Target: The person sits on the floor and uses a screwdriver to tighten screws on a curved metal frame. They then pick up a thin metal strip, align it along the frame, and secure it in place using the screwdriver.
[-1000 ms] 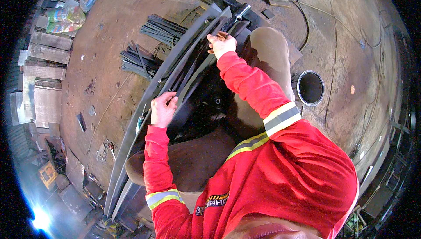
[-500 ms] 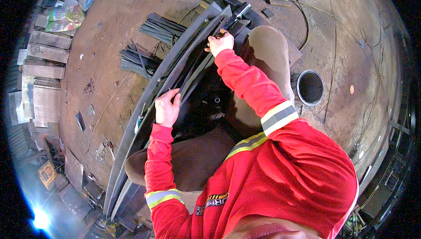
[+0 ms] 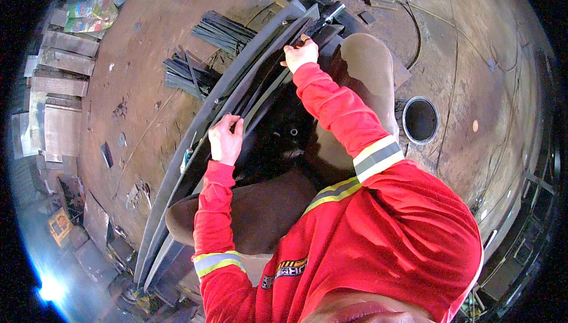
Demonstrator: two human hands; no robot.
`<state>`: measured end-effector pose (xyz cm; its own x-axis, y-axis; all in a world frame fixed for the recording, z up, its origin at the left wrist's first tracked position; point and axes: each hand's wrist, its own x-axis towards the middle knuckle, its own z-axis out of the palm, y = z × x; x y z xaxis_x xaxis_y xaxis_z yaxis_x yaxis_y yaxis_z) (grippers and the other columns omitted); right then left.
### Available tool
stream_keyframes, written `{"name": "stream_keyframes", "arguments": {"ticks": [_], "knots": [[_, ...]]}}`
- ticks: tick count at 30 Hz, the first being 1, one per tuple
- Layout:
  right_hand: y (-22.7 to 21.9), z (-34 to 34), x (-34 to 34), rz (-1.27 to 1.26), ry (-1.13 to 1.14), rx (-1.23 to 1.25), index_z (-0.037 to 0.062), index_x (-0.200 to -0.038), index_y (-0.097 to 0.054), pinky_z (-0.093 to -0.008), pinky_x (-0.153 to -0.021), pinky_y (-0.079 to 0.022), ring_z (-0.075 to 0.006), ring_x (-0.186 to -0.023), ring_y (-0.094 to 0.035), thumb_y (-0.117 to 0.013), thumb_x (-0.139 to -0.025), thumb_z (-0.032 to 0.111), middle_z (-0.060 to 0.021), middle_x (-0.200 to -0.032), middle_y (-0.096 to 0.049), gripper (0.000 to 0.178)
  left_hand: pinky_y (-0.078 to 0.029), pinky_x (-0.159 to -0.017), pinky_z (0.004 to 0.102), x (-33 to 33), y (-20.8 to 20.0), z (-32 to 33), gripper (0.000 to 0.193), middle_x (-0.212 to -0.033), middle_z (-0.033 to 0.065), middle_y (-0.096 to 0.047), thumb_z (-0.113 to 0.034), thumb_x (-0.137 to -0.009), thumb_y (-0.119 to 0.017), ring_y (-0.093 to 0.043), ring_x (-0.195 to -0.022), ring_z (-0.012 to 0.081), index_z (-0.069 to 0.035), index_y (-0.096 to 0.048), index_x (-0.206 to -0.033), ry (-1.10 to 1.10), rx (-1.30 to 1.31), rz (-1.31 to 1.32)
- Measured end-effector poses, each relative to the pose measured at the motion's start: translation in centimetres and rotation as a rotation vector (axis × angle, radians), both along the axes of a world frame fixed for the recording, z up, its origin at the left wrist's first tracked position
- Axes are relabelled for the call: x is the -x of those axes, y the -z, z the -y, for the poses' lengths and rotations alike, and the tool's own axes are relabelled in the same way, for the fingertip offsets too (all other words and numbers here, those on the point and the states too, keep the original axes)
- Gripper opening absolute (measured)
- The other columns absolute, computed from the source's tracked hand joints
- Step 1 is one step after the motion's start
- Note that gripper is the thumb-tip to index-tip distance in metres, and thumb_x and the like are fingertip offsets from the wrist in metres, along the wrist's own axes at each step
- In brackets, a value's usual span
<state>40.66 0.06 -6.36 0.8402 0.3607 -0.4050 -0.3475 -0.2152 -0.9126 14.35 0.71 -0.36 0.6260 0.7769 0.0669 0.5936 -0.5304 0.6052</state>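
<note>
A long, curved-looking grey steel beam (image 3: 204, 116) with raised edges lies across in front of my knees, bent by the lens. My left hand (image 3: 226, 140) is at its middle, fingertips pinched on a thin dark metal strip (image 3: 258, 91) lying along the beam's inner side. Farther up, my right hand (image 3: 300, 55) has its fingers closed on the same strip near its far end. Just beyond that hand, a dark tool with a shiny metal end (image 3: 332, 13) rests at the beam's top. A small green-and-white item (image 3: 187, 156) sits on the beam below my left hand.
Two bundles of dark strips (image 3: 223, 31) lie on the floor beyond the beam. A round dark bucket (image 3: 419, 120) stands right of my knee. Cables (image 3: 454, 74) trail across the floor at right. Metal plates (image 3: 62, 123) line the left, and a bright light (image 3: 52, 289) glares lower left.
My left hand has shifted slightly up along the beam, its fingertips drawn closer together. My right hand stays near the far end, with its fingers slightly moved. The view has shifted a little.
</note>
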Motion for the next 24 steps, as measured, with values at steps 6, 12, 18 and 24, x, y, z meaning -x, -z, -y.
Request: {"name": "stream_keyframes", "arguments": {"ticks": [6, 12, 18, 24], "knots": [[1.6, -0.1, -0.2, 0.137, -0.053, 0.166, -0.0067, -0.129, -0.048, -0.0362, -0.082, -0.053, -0.0296, -0.089, -0.067, -0.067, -0.074, 0.007, -0.0211, -0.100, -0.066, 0.059, -0.052, -0.064, 0.0330, 0.1, 0.7, 0.2, 0.011, -0.074, 0.0136, -0.068, -0.012, -0.081, -0.069, -0.067, -0.066, 0.0240, -0.002, -0.066, -0.083, 0.011, -0.020, -0.013], [1.7, 0.0, -0.3, 0.167, -0.099, 0.173, -0.0069, -0.130, -0.047, -0.0348, -0.091, -0.049, -0.0311, -0.100, -0.065, -0.070, -0.073, 0.011, -0.0233, -0.107, -0.065, 0.064, -0.052, -0.064, 0.0339, -0.2, 0.7, 0.3, 0.012, -0.074, 0.0132, -0.067, -0.013, -0.080, -0.070, -0.067, -0.066, 0.0253, -0.002, -0.066, -0.081, -0.068, -0.069, -0.007], [5.4, -1.2, -0.9, 0.279, -0.236, 0.185, -0.0072, -0.130, -0.045, -0.0345, -0.087, -0.050, -0.0309, -0.099, -0.064, -0.070, -0.071, 0.007, -0.0231, -0.108, -0.064, 0.065, -0.051, -0.062, 0.0380, 0.1, 2.4, 0.0, 0.013, -0.074, 0.0126, -0.067, -0.015, -0.081, -0.069, -0.066, -0.068, 0.0296, -0.004, -0.062, -0.079, -0.099, -0.170, 0.059], [4.9, 0.5, 0.4, 0.219, -0.292, -0.066, -0.0051, -0.134, -0.035, -0.0366, -0.060, -0.056, -0.0254, -0.071, -0.066, -0.078, -0.065, 0.003, -0.0165, -0.098, -0.061, 0.082, -0.055, -0.069, 0.0306, 0.6, 3.3, 0.1, 0.012, -0.083, 0.0124, -0.070, -0.008, -0.077, -0.070, -0.070, -0.076, 0.0222, -0.002, -0.066, -0.087, -0.229, -0.013, 0.088]]}}
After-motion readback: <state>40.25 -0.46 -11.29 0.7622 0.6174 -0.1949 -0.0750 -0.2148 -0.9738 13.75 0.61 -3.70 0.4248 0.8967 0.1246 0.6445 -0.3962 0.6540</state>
